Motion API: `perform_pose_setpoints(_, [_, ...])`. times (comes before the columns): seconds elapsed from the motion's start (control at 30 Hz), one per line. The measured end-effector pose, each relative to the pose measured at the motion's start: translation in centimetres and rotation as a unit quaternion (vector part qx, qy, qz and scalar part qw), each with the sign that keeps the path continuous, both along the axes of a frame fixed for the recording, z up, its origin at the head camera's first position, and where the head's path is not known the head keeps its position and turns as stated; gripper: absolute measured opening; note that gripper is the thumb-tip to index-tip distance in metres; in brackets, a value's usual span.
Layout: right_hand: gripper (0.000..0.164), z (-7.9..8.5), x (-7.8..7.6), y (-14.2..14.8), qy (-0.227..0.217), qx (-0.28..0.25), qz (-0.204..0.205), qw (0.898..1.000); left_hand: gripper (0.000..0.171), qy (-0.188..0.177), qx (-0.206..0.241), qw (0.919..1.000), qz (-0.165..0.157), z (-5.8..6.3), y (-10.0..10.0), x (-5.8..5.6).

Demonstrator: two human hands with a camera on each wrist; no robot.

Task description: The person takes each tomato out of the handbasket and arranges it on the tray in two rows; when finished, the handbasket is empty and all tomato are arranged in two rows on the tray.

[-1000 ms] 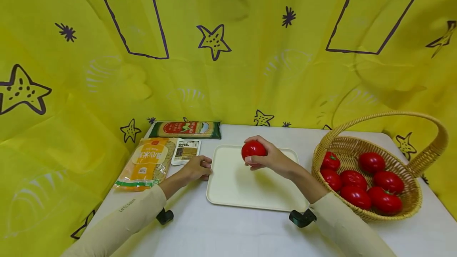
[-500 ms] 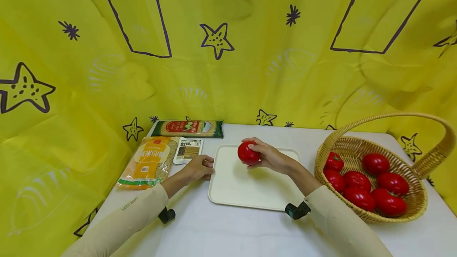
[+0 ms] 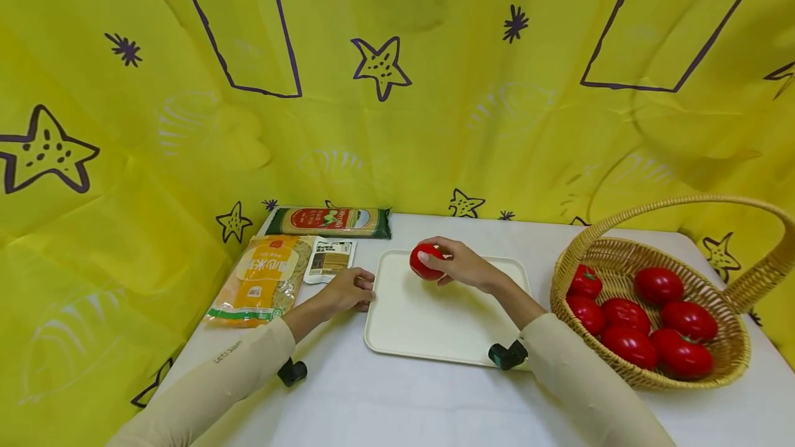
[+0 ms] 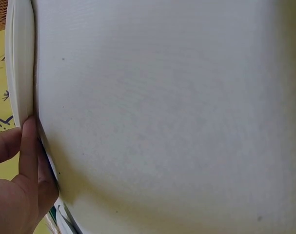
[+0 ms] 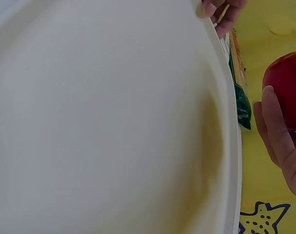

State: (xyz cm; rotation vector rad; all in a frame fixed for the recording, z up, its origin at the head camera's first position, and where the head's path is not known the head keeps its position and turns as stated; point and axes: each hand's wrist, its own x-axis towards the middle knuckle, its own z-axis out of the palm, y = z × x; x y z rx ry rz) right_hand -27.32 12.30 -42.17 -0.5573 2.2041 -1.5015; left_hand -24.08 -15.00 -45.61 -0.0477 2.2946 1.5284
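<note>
A red tomato (image 3: 426, 262) is held above the back half of the cream tray (image 3: 428, 333). My right hand (image 3: 462, 264) grips it from the right, with the thumb over its near side. In the right wrist view the same tomato (image 5: 286, 90) shows at the right edge, partly cut off, above the tray's rim (image 5: 230, 122). My left hand (image 3: 348, 290) pinches the left rim of the tray between thumb and fingers. The left wrist view shows the thumb (image 4: 28, 151) right at the tray's rim (image 4: 22, 63).
A wicker basket (image 3: 733, 357) with a tall handle stands on the right, holding several tomatoes (image 3: 627, 345). At the left lie an orange bag (image 3: 263, 278), a small white packet (image 3: 329, 261) and a green noodle pack (image 3: 329, 221). A yellow curtain (image 3: 435, 136) hangs behind.
My right hand has moved the tomato left over the tray and turned it. The left hand stays at the tray's rim; the whole head view has shifted slightly.
</note>
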Motion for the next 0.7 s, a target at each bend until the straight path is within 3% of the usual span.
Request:
perform_pose_setpoints(0.13, [0.051, -0.3, -0.3, -0.6, 0.036, 0.046, 0.001, 0.998, 0.039, 0.000, -0.001, 1.0000, 0.003, 0.0, 0.1, 0.0])
perform_pose_setpoints(0.33, [0.058, -0.6, -0.8, -1.2, 0.104, 0.126, 0.004, 0.986, 0.039, 0.001, -0.002, 1.0000, 0.001, 0.1, 0.1, -0.1])
perform_pose_setpoints(0.7, [0.060, -0.6, -1.9, -1.7, 0.157, 0.188, 0.024, 0.969, 0.040, -0.007, 0.001, 1.0000, 0.004, 0.0, 0.1, -0.2])
